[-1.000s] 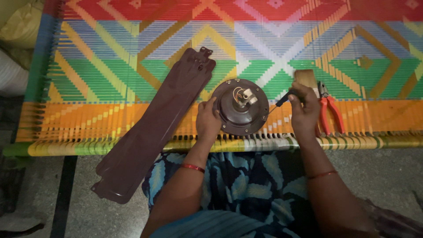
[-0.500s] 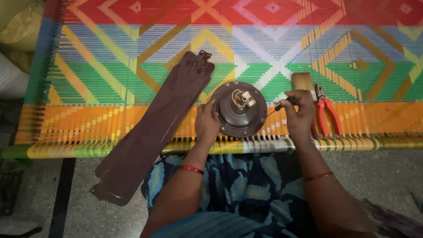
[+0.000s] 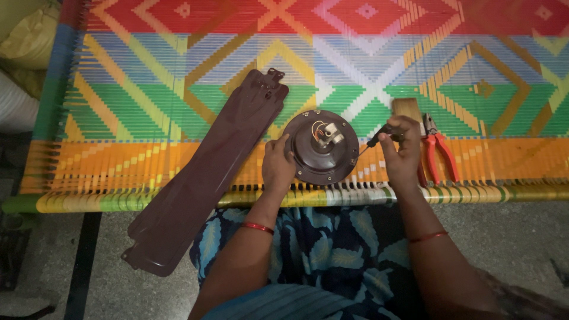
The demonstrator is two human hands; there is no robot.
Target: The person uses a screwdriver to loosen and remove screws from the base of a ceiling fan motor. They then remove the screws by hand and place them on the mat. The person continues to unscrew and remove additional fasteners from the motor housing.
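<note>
Mostly round brown fan motor point(image 3: 322, 147), wires up

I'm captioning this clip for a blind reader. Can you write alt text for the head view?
A person's left hand steadies a round brown fan motor on a colourful woven cot, while the right hand holds a screwdriver to its edge. Long brown fan blades lie to the left; red-handled pliers lie to the right.

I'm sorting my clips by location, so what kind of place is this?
Probably a home or small informal repair spot, not a workshop: a fan motor and fan blade lie on a colourful woven cot over a bare stone floor, beside red pliers.
</note>
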